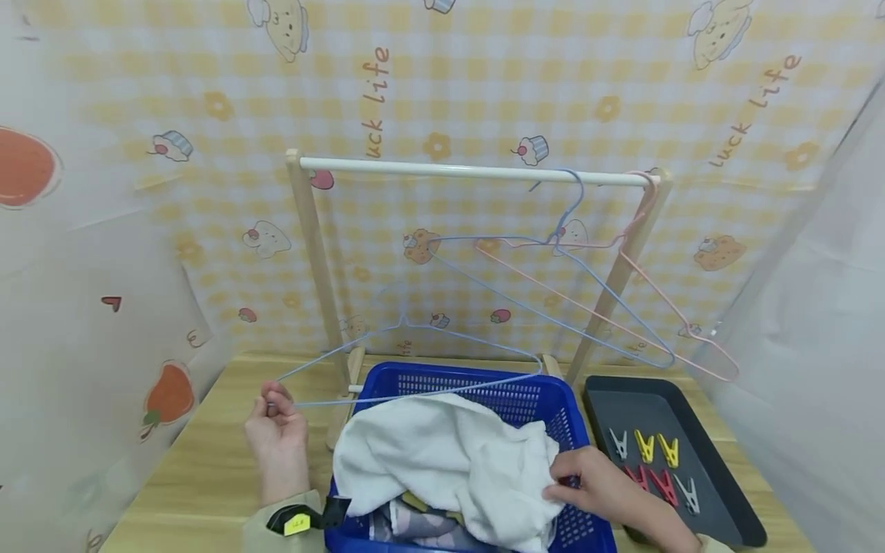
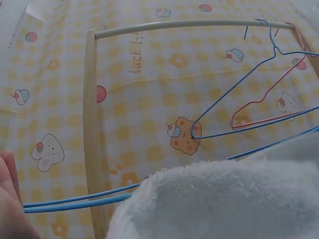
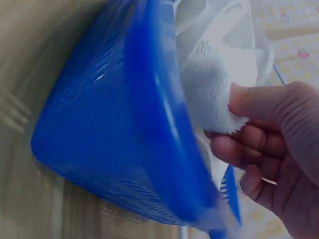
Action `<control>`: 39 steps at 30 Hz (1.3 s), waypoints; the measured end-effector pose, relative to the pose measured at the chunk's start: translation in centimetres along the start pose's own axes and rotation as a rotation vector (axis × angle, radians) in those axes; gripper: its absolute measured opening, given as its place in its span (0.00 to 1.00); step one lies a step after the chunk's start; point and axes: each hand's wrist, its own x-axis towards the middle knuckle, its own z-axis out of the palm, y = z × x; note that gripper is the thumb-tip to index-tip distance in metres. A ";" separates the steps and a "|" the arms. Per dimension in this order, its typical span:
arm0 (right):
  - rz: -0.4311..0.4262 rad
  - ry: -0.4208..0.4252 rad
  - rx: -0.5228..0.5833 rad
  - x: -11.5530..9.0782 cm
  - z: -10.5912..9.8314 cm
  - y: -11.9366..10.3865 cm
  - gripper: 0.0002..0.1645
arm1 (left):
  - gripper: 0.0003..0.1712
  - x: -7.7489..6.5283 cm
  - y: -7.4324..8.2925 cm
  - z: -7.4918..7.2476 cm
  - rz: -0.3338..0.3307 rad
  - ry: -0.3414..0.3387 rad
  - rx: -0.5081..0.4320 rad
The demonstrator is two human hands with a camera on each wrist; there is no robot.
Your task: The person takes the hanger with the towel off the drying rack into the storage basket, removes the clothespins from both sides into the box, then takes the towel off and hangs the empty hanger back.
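Observation:
My left hand (image 1: 280, 434) pinches one end of a blue wire hanger (image 1: 477, 338), which is held slanted over the blue basket (image 1: 452, 372) with its hook toward the rail. A white fluffy towel (image 1: 442, 445) lies bunched across the basket, just below the hanger's lower bar. My right hand (image 1: 591, 484) pinches the towel's right edge between thumb and fingers; the right wrist view shows the towel corner (image 3: 207, 94) in that grip. In the left wrist view the towel (image 2: 209, 199) hides part of the hanger's bars. Whether it passes through the hanger I cannot tell.
Behind the basket stands a wooden rack with a white rail (image 1: 442, 168). Another blue hanger (image 1: 615, 296) and a pink hanger (image 1: 664, 296) hang at its right end. A dark tray (image 1: 719, 476) at right holds several clothespins (image 1: 644, 445). Grey patterned cloth (image 1: 422, 524) lies under the towel.

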 end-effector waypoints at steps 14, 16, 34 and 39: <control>0.829 0.583 0.129 2.5 -1.8 1.0 0.15 | 0.21 -1.0 -1.9 -0.9 -0.049 -0.034 0.120; 0.907 0.610 0.266 2.6 -2.2 0.9 0.22 | 0.22 -1.3 -2.2 -1.2 -0.055 -0.035 0.148; 0.782 0.471 0.434 4.1 -1.5 -0.2 0.19 | 0.16 -1.6 -3.0 -1.9 -0.057 0.003 0.206; 0.750 0.474 0.407 4.1 -1.5 -0.5 0.15 | 0.22 -1.6 -2.7 -2.3 -0.108 -0.062 0.245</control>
